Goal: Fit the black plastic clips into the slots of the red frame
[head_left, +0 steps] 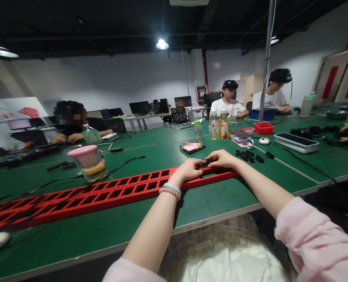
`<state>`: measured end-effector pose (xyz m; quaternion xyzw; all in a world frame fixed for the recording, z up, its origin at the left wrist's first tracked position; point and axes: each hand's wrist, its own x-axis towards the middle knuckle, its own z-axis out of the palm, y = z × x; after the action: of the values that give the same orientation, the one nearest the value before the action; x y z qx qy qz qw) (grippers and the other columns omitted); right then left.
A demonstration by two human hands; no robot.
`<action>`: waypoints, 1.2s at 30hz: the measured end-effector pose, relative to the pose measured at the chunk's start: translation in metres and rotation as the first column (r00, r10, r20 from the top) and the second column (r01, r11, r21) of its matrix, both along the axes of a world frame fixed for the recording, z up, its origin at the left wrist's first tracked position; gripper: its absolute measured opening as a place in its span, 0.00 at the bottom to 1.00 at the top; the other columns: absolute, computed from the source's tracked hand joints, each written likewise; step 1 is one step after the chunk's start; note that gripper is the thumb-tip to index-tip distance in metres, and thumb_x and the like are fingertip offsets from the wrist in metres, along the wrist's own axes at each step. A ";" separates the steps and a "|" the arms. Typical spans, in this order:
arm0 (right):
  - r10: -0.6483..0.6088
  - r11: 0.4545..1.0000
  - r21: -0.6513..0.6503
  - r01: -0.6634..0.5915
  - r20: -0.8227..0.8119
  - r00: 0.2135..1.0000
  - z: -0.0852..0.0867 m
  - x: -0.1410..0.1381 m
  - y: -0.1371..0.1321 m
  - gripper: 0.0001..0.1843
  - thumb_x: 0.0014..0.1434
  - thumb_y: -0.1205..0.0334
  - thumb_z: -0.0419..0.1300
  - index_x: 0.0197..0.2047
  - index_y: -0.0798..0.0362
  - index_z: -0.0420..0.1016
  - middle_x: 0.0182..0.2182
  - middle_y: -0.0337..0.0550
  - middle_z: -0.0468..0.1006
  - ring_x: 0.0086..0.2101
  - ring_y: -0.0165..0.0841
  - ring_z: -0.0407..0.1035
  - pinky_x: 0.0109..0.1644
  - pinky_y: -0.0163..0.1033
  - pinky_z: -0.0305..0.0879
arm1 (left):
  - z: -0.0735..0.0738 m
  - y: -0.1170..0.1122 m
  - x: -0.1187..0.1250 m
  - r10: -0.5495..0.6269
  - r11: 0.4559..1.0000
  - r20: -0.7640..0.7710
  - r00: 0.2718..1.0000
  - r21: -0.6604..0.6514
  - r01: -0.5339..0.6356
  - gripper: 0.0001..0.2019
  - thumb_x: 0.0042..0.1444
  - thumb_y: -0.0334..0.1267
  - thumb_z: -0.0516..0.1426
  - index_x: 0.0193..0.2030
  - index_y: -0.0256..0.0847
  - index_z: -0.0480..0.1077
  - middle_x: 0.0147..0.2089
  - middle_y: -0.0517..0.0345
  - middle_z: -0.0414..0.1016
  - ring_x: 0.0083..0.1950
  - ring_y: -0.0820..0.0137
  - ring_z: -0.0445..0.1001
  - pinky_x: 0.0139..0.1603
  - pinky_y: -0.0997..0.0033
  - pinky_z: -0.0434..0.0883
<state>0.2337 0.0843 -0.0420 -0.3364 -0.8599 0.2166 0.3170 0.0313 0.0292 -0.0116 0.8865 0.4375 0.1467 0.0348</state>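
Observation:
A long red frame (150, 184) with rows of rectangular openings lies along the green table. My left hand (188, 170) rests over its right part, fingers curled inward and closed near an opening; what they grip, if anything, is hidden. Opposite it, my right hand (222, 159) pinches a small black part (211, 161) at the frame's right end. The fingertips of both hands nearly meet. Several loose black blocks (248, 156) lie on the table to the right of my right hand.
A pink-lidded cup (89, 164) stands behind the frame, with black cables (115, 169) beside it. Farther back are drink bottles (219, 127), a red tray (263, 128) and a white device (296, 142). Other people sit across and right. A pole (266, 62) rises at right.

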 end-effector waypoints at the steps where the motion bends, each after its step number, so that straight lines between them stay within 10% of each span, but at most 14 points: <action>1: -0.004 1.000 -0.004 0.004 0.003 1.000 0.000 0.000 0.000 0.22 0.43 0.55 0.64 0.43 0.53 0.75 0.40 0.44 0.77 0.40 0.35 0.70 0.46 0.37 0.65 | 0.000 0.000 0.000 0.001 1.000 0.001 1.000 -0.001 -0.001 0.22 0.46 0.32 0.54 0.51 0.41 0.67 0.48 0.57 0.73 0.49 0.65 0.69 0.51 0.71 0.63; 36: -0.005 0.996 -0.088 0.005 -0.001 1.000 0.002 0.000 0.001 0.17 0.43 0.54 0.65 0.36 0.53 0.77 0.36 0.41 0.79 0.37 0.34 0.72 0.43 0.35 0.65 | 0.003 -0.001 -0.001 0.010 1.000 0.032 0.999 -0.028 -0.009 0.22 0.45 0.32 0.55 0.50 0.42 0.68 0.47 0.57 0.73 0.47 0.65 0.70 0.48 0.71 0.65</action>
<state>0.2337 0.0855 -0.0397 -0.3519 -0.8485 0.2538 0.3031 0.0305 0.0281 -0.0090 0.8815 0.4429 0.1547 0.0534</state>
